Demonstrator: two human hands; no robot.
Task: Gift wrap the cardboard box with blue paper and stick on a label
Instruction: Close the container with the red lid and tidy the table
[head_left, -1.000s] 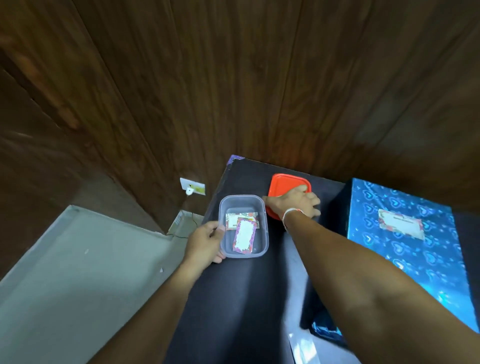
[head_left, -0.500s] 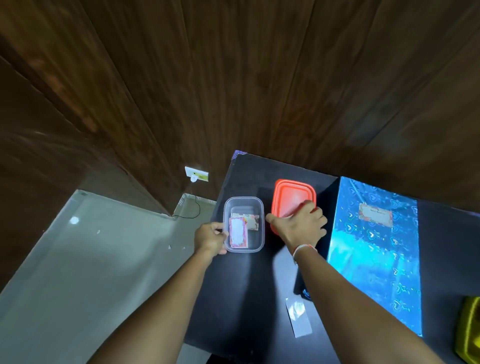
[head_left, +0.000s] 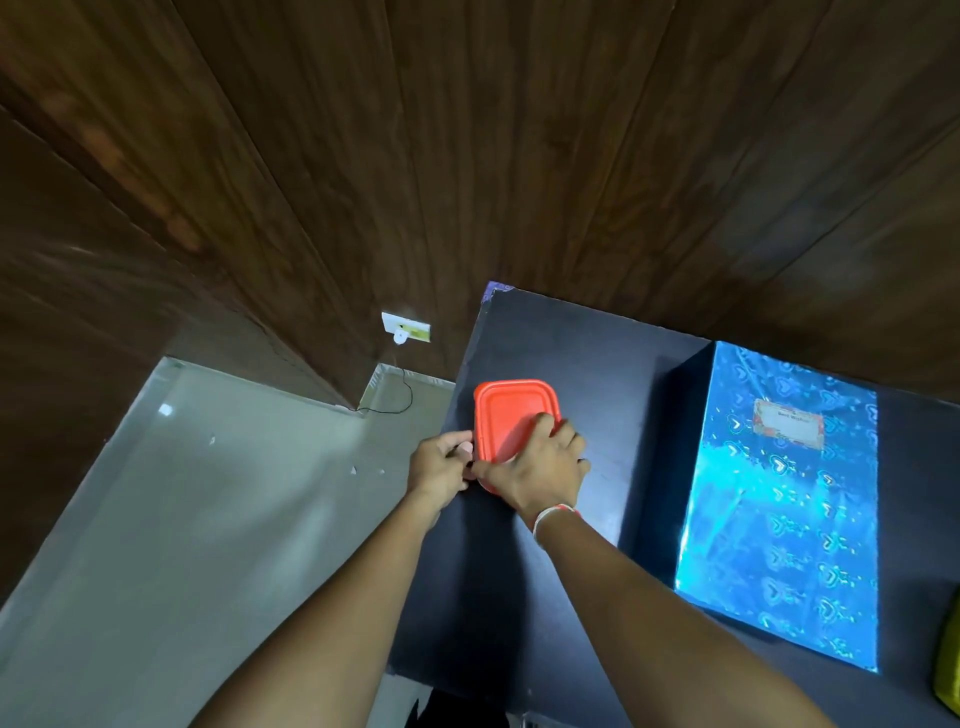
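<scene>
The box wrapped in shiny blue heart-patterned paper (head_left: 784, 514) stands on the dark table at the right, with a rectangular label (head_left: 788, 422) stuck near its far end. At the table's left edge an orange lid (head_left: 511, 415) now covers the clear plastic container, which is hidden beneath it. My right hand (head_left: 540, 470) lies on the lid's near right part, fingers curled over it. My left hand (head_left: 441, 467) grips the container's left near corner, thumb against the lid's rim.
The black table (head_left: 582, 358) ends just left of the container; grey floor (head_left: 208, 519) lies below. A dark wood wall fills the back, with a white socket (head_left: 406, 327) and cable. A yellow-green object (head_left: 948, 649) shows at the right edge.
My right hand carried the orange lid from the table onto the clear container, hiding the labels inside. My left hand stayed on the container's left side.
</scene>
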